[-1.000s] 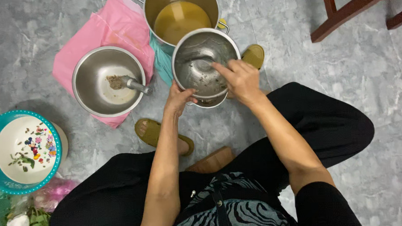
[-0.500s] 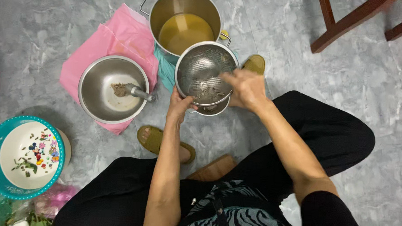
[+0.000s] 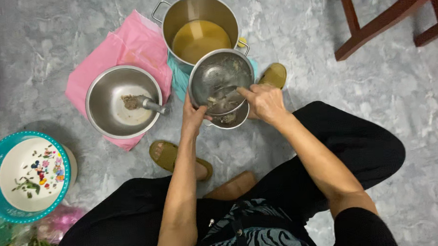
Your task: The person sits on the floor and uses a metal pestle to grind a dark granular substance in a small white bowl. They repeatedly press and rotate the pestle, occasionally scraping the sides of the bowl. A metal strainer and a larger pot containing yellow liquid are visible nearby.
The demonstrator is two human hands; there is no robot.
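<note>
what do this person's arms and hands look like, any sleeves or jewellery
Both arms are bare from the shoulder area down: no long sleeves, gloves or watch show. The left hand and right hand carry no visible rings or bracelets. Only black sleeve edges show at the upper arms, over a black and grey zebra-patterned top.

No labels, signs or screens show. One crumpled clear plastic bag (image 3: 53, 228) with pink and green contents lies well left of and below both hands.
</note>
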